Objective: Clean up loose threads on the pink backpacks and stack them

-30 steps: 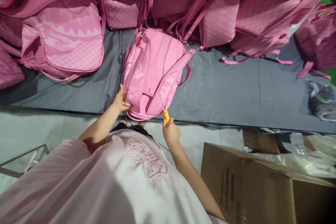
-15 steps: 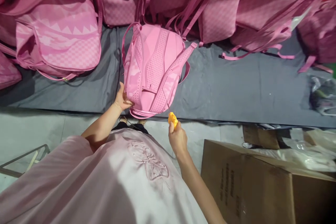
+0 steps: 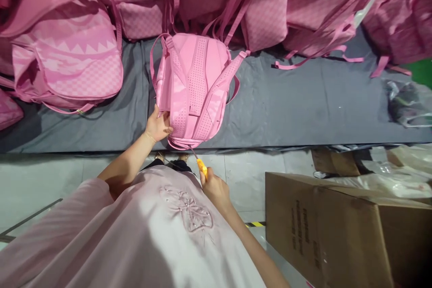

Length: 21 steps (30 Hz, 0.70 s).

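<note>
A pink backpack (image 3: 195, 85) lies back side up on the grey cloth-covered table (image 3: 297, 108), its shoulder straps facing me. My left hand (image 3: 158, 126) grips its lower left corner. My right hand (image 3: 212, 186) is closed around a small yellow-handled cutting tool (image 3: 201, 166), whose thin metal tip points at the backpack's bottom edge, close to the loose straps there.
Several more pink backpacks (image 3: 70, 67) are piled along the far side and left of the table. A brown cardboard box (image 3: 340, 229) stands at my right. A clear plastic bag (image 3: 408, 108) lies at the table's right end. The floor is pale tile.
My right hand with the yellow tool drew back from the backpack's lower right, then shifted left to its bottom edge. My left hand kept its grip; the view drifted slightly.
</note>
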Each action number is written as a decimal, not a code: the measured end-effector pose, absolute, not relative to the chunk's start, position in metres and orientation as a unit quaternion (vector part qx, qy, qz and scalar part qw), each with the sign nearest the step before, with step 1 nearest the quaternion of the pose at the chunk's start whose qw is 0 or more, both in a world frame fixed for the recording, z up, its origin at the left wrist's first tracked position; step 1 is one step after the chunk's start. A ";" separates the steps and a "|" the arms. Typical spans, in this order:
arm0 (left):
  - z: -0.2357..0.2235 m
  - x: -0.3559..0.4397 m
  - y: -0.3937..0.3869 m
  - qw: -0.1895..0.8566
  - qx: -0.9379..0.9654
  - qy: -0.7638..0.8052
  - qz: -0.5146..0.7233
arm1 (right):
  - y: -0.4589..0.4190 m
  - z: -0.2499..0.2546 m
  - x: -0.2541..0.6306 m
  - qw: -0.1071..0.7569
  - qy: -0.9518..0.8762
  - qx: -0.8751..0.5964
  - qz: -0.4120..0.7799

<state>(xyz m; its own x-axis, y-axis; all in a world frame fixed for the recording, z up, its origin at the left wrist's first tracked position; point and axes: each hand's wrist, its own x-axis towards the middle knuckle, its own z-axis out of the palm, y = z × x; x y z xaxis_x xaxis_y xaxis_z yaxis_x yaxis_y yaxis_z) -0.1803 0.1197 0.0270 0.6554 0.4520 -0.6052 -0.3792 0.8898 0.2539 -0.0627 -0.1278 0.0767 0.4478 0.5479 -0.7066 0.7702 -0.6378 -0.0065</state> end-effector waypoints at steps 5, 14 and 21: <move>0.046 -0.185 0.098 0.795 0.281 0.482 0.238 | -0.130 0.070 -0.062 0.159 0.381 0.846 -0.338; 0.007 -0.132 0.039 0.429 0.858 0.272 0.068 | -0.137 0.061 -0.058 0.116 0.358 0.848 -0.372; 0.063 -0.070 0.068 0.679 0.613 0.327 0.238 | -0.135 0.057 -0.058 -0.016 0.330 0.891 -0.312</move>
